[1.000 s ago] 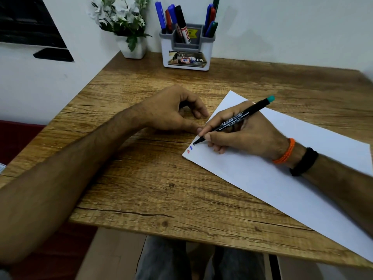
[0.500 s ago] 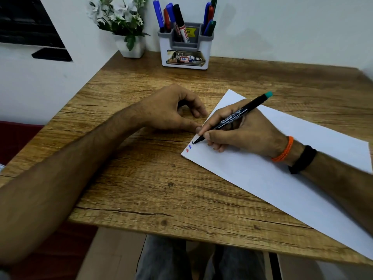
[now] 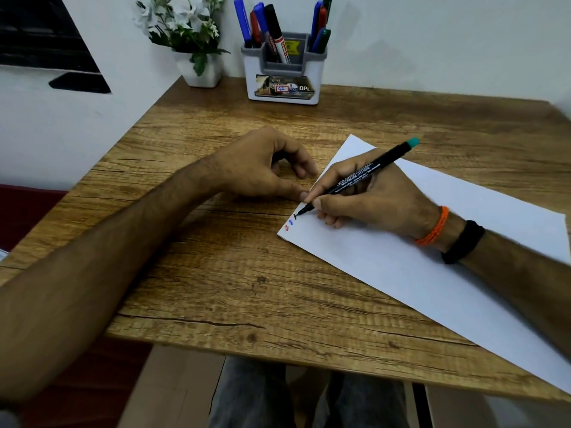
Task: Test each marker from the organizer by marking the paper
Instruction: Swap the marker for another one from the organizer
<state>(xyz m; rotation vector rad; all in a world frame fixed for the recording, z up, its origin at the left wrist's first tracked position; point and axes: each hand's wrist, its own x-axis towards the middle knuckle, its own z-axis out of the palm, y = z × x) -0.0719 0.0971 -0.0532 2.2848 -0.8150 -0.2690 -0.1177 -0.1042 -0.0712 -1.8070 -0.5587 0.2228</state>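
My right hand (image 3: 377, 196) grips a black fine-tip marker (image 3: 361, 176) with a teal end, and its tip touches the near left corner of the white paper (image 3: 401, 267). A small dark mark (image 3: 296, 216) sits at the tip, with a blue mark (image 3: 291, 223) and a red mark (image 3: 288, 228) just below it. My left hand (image 3: 259, 168) rests on the table with its fingers curled and the thumb tip against the paper's edge. Its palm is hidden. The white and grey organizer (image 3: 284, 75) stands at the back with several blue, red, black and green markers upright in it.
A white pot of white flowers (image 3: 200, 69) stands left of the organizer against the wall. The wooden table (image 3: 216, 273) ends at a near edge just above my knees. The paper runs off to the right under my right forearm.
A dark mark has appeared on the paper at the marker's tip, beside the blue one. Both hands have stayed almost where they were.
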